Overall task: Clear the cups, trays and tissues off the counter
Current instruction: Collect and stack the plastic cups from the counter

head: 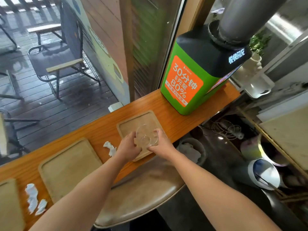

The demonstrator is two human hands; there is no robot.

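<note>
A clear glass cup (147, 135) stands on a wooden tray (133, 121) on the orange wooden counter (103, 129). My right hand (160, 143) grips the cup's right side. My left hand (129, 147) holds the tray's near edge, touching the cup's left side. A crumpled tissue (110, 147) lies just left of my left hand. A second wooden tray (66, 165) sits further left, and a third tray (10, 205) at the frame's left edge. Two more crumpled tissues (33, 199) lie between those trays.
A green and black charging kiosk (196, 75) stands on the counter's far right end. A brown padded stool (141, 194) is below my arms. A bin with white waste (191, 150) and metal containers (265, 174) sit on the floor at right. A window backs the counter.
</note>
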